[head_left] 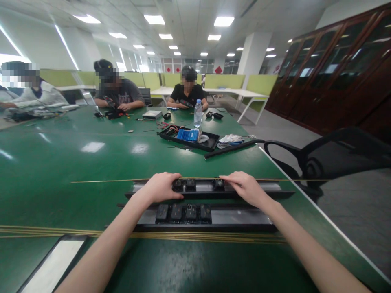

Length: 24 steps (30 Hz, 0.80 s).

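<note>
A long black channel (198, 195) with a silvery inside lies crosswise on the green table. Along its far edge runs a thin brass-coloured rod (104, 181), sticking out past both ends. My left hand (161, 187) spans the channel, thumb at the near wall and fingers by the far edge and rod. Square black blocks, one of them a dark block (191, 184), sit in the channel between my hands. The bent fingers of my right hand (242, 186) pinch at the rod beside another black block (219, 184). A second channel (238, 215) closer to me holds several black blocks (176, 212).
Several brass rods (195, 236) lie in front of the near channel. A white panel with a dark frame (53, 264) is at lower left. Beyond are a black tray (210, 142), a bottle (198, 114), gloves (230, 141) and a black bar (233, 148). Three people sit farther back; a chair (330, 154) stands right.
</note>
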Motion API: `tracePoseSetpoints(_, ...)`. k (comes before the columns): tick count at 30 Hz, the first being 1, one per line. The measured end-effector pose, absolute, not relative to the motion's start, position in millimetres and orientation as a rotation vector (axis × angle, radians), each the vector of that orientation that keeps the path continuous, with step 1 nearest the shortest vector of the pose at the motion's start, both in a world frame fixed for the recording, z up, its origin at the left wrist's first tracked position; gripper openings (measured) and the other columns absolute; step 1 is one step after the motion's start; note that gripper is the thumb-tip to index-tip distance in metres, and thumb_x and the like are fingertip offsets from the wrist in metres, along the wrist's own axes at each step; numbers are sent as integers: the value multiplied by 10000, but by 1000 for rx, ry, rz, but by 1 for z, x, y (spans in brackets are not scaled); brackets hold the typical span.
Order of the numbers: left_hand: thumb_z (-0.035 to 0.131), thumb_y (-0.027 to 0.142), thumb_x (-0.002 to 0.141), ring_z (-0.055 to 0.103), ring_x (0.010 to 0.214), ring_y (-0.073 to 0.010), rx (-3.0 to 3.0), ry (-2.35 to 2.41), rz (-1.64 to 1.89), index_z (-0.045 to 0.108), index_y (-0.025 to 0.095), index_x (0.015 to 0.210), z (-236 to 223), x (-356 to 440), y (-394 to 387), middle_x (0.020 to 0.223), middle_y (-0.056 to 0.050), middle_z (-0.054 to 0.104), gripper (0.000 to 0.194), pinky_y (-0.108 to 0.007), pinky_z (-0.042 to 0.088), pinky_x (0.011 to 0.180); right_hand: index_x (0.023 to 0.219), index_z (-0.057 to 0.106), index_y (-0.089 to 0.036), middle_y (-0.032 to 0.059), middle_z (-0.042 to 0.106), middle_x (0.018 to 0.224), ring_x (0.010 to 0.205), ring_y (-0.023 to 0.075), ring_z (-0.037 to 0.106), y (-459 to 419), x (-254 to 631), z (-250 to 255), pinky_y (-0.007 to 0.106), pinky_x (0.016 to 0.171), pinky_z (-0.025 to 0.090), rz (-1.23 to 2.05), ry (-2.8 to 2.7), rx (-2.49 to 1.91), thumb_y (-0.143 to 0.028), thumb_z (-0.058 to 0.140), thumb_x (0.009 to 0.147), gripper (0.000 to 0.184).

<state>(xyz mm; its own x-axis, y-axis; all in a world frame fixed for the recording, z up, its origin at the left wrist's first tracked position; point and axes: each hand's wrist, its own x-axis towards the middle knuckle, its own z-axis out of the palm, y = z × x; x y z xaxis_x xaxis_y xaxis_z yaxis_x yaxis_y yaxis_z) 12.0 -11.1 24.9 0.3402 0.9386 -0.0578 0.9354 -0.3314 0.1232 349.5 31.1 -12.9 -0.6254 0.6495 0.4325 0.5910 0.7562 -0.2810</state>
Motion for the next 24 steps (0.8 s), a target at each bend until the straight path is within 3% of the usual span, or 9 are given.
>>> tracePoseSetpoints(24,649,619,727,672,1033,-317,2492,1726,29,577,257,1272,21,12,-11,1153,-94,718,659,-369,507,853,1169,692,-269,43,762,983,880,220,656,29,347,-16,410,838,466,72,-2380,-923,-173,451,966,330)
